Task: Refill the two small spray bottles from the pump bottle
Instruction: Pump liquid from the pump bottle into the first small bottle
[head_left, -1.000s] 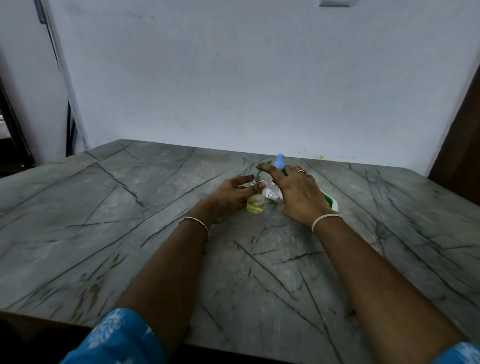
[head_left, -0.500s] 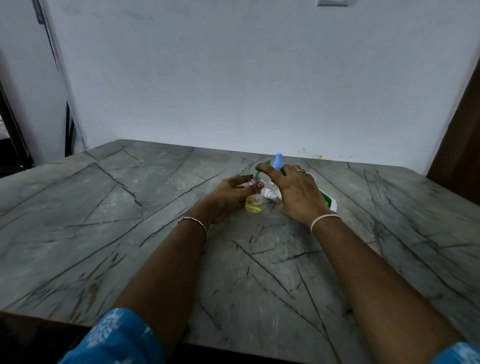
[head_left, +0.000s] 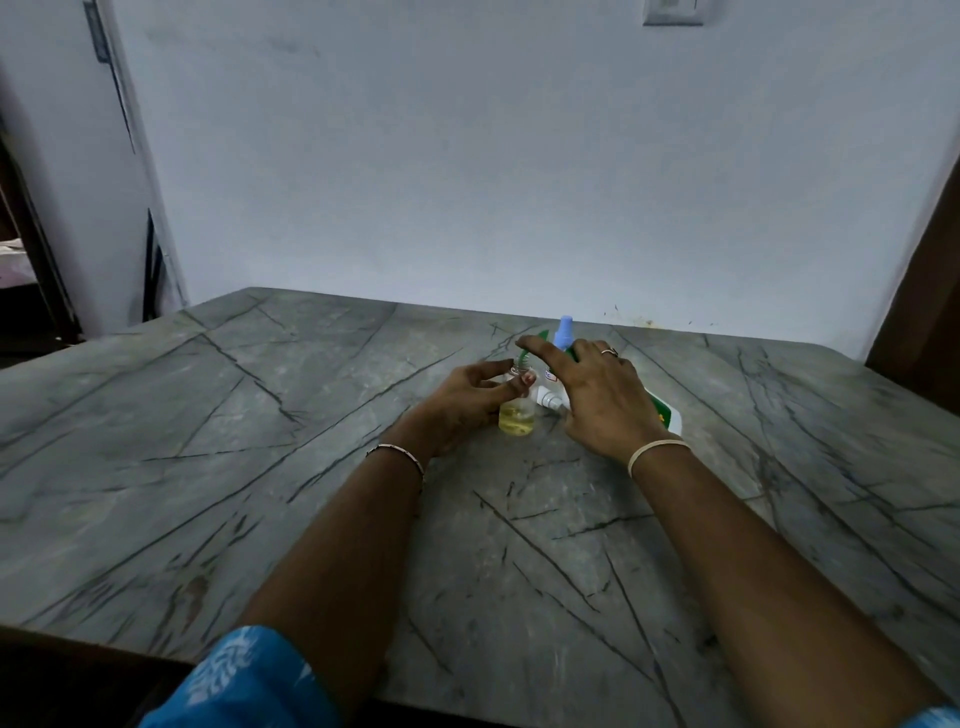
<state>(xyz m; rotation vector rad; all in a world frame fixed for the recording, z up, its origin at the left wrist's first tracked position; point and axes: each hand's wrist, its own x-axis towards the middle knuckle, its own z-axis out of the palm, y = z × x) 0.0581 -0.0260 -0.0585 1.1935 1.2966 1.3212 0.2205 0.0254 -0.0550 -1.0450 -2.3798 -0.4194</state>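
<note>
Hardly anything has moved since half a second ago; both grips stay at the bottles. The left grip (head_left: 467, 400) grasps the neck of the small open bottle (head_left: 516, 418), which stands on the surface (head_left: 260, 441) part full of yellow liquid; the right grip (head_left: 597, 400) is released, fingers fairly straight, lying over the pump bottle (head_left: 662, 413), forefinger stretched to its green spout (head_left: 522, 358); a blue-capped bottle (head_left: 563, 330) stands just behind; a white sprayer top (head_left: 550, 400) lies beside the small bottle.
</note>
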